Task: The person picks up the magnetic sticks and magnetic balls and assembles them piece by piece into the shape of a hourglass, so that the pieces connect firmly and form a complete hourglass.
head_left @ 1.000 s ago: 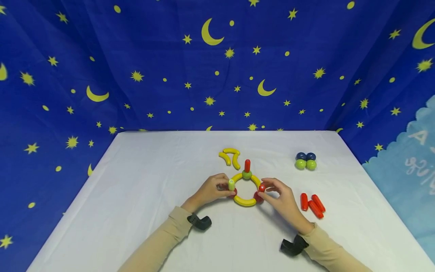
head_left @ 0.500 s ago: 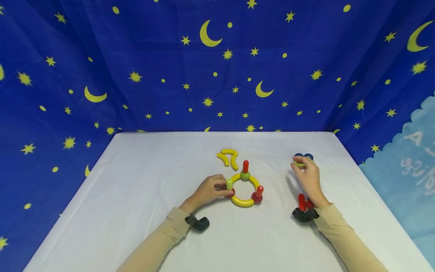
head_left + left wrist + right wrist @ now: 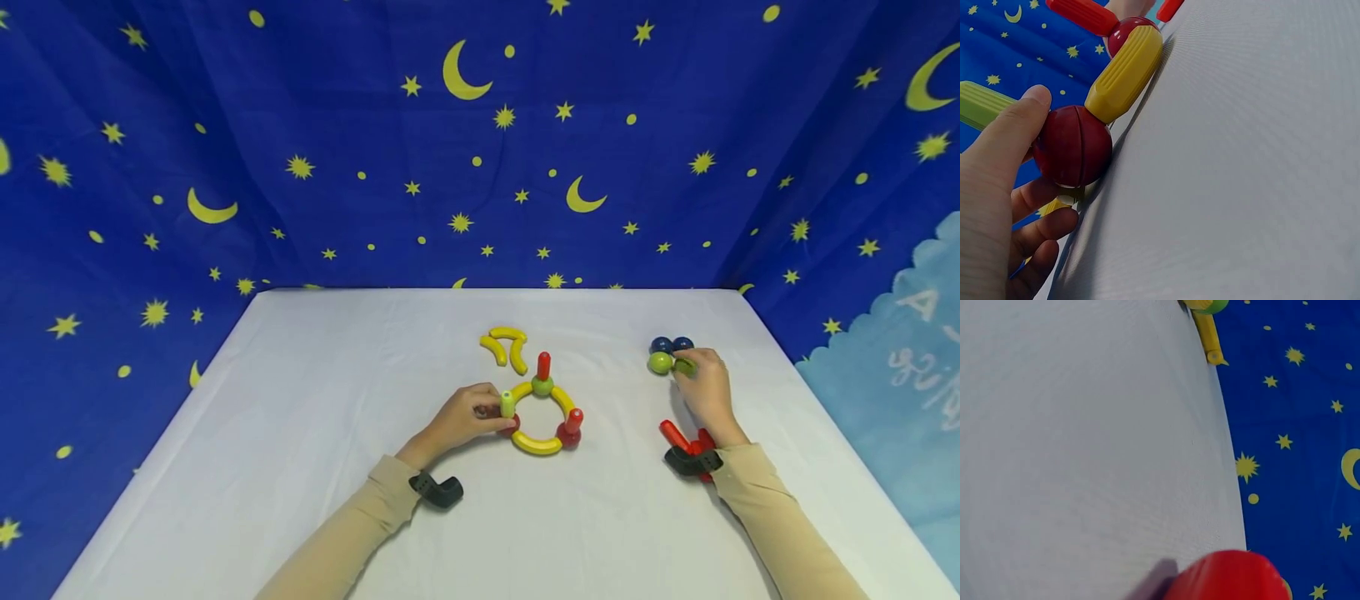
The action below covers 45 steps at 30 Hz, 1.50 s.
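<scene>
A ring of curved yellow pieces [image 3: 537, 447] and balls lies mid-table. Its left red ball [image 3: 511, 424] carries an upright light green stick [image 3: 507, 405]; my left hand [image 3: 465, 418] grips that ball, thumb and fingers around it, as the left wrist view shows with the dark red ball [image 3: 1074, 146]. Red sticks stand on the ring's green ball [image 3: 542, 386] and right red ball [image 3: 569, 435]. At the right, my right hand [image 3: 707, 390] pinches a green ball [image 3: 684, 367], beside another green ball [image 3: 661, 362]. The right wrist view does not show this hand.
Two dark blue balls [image 3: 662, 345] sit behind the green ones. Loose red sticks [image 3: 676, 437] lie under and beside the right wrist's black band, one filling the bottom of the right wrist view [image 3: 1229, 578]. Three curved yellow pieces [image 3: 507, 333] lie behind the ring.
My right hand has left the ring's right red stick, which stands tilted on its ball, and moved right to the green balls. A loose red stick near the wrist has turned. My left hand stays put.
</scene>
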Motion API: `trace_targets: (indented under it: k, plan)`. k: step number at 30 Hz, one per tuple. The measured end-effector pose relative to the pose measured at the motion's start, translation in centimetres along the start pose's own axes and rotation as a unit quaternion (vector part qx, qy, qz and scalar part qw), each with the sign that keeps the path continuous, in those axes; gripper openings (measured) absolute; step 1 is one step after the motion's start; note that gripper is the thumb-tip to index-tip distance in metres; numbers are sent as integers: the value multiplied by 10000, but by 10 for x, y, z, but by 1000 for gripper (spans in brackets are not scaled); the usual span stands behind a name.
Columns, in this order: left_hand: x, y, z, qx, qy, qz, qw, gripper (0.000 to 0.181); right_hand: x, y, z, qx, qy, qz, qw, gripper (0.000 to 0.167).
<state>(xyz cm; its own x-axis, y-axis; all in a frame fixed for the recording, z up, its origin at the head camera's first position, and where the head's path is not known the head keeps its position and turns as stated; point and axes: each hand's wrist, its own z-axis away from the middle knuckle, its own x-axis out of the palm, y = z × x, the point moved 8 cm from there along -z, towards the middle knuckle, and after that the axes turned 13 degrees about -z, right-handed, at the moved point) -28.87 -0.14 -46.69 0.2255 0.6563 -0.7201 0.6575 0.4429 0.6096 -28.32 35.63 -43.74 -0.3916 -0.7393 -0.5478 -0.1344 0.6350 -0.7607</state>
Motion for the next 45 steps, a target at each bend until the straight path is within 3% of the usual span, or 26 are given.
trace_targets:
  k: [7,11,15,18,21,25,28,32,40,45]
  plan:
    - [2,0,0,84,-5,34,10000,20,-2,-1,5,287,117,108,9995,39]
    - [2,0,0,106,3,-21,9999,18,-4,-24,8,108,431,-207,9988,38]
    - [0,1,0,101,0,16,9999,18,1,-59,17,-392,572,-622,9957,38]
    - [-1,2,0,119,-13,28,9999,18,11,-89,28,-877,329,-1226,9880,38]
    - [-1,3,-1,167,-1,-33,9999,18,23,-125,44,-1268,-202,-1868,9740,39]
    - [-1,3,0,188,-3,-100,9998,18,44,-149,65,-1433,-947,-2459,9540,42]
    - [-1,4,0,225,17,-113,9997,18,60,-143,73,-1290,-1361,-2579,9478,41]
    - [0,3,1,301,50,-213,9993,17,73,-133,80,-965,-1586,-2538,9493,42]
    - [-2,9,1,615,141,-239,9977,12,88,-113,85,-845,-1345,-2755,9481,45]
    - [-3,13,1,688,222,-479,9962,10,94,-110,88,-761,-1147,-2649,9544,35]
